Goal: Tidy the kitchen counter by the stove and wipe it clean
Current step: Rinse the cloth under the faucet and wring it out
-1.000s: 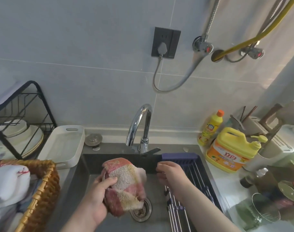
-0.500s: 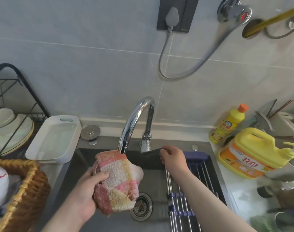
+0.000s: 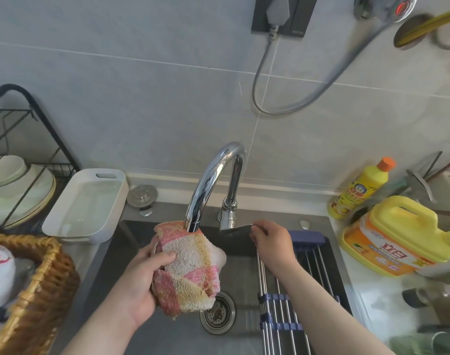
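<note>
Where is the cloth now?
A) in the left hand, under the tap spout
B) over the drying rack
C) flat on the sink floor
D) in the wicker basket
A: the left hand grips the cloth right below the tap spout; the right hand holds the lever.

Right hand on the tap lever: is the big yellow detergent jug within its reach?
Probably yes: the right hand need only let go of the lever; the jug stands close, nothing between.
</note>
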Available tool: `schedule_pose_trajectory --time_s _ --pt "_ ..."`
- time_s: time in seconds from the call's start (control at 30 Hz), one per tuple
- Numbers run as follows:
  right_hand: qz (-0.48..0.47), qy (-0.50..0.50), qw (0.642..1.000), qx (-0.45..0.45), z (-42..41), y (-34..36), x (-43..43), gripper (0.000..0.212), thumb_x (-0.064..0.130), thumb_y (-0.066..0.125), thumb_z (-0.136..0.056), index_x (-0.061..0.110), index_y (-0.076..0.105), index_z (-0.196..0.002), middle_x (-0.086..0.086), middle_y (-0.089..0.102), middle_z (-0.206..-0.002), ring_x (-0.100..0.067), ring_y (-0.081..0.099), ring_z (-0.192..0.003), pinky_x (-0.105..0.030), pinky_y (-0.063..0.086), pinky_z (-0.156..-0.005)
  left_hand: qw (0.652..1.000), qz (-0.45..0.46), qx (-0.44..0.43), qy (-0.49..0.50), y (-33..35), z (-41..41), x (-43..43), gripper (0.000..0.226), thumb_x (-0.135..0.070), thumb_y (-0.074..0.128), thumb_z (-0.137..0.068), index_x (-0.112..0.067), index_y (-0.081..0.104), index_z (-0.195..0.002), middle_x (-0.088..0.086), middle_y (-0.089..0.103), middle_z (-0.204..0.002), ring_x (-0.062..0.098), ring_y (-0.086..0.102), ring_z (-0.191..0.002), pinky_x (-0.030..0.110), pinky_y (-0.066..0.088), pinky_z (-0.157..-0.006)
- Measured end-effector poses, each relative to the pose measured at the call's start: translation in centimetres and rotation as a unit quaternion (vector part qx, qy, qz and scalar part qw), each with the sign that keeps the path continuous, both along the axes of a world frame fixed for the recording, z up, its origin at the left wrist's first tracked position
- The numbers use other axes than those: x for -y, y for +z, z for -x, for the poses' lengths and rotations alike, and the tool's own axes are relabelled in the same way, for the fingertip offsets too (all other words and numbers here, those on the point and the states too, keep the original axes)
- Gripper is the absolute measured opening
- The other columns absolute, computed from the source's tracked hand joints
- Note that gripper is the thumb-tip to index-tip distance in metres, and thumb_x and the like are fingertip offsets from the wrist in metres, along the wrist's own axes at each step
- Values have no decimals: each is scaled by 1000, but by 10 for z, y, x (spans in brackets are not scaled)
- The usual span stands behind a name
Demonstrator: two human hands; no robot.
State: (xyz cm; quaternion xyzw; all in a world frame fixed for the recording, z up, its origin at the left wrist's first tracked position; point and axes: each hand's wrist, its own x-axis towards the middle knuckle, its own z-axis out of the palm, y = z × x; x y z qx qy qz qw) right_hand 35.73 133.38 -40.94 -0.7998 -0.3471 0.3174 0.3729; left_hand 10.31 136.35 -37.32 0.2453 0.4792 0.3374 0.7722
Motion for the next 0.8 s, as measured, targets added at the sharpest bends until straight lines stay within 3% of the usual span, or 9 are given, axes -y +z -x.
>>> schedule_pose_trajectory --time_s 0.43,0.63,0.73,0.8 --pt "-19 -16 999 -25 11 0 11 24 18 57 -95 37 62 -81 8 71 -81 -9 67 -81 -35 56 -85 1000 8 -6 6 5 4 4 54 -7 65 -66 -13 61 -120 25 67 -113 45 63 -104 56 51 -86" --pt "-7 -18 1000 -17 15 4 14 15 19 54 -97 24 68 -100 10 69 -85 -11 66 -87 -28 54 -81 1000 12 -3 3 5 5 7 61 -2 73 -59 -14 62 -118 26 66 -114 45 63 -103 55 53 -82" --pt "11 -11 998 59 22 7 21 25 27 54 -98 21 61 -121 11 61 -99 -12 60 -95 -29 50 -85 1000 17 2 5 2 5 9 63 -3 72 -57 -13 62 -118 26 66 -114 44 64 -102 52 53 -79" --pt "-3 -4 994 108 36 15 32 28 31 55 -96 20 60 -122 7 57 -107 -13 57 -98 -30 48 -88 1000 25 7 1 2 5 12 60 -1 72 -58 -11 62 -116 25 69 -106 43 65 -97 49 52 -76"
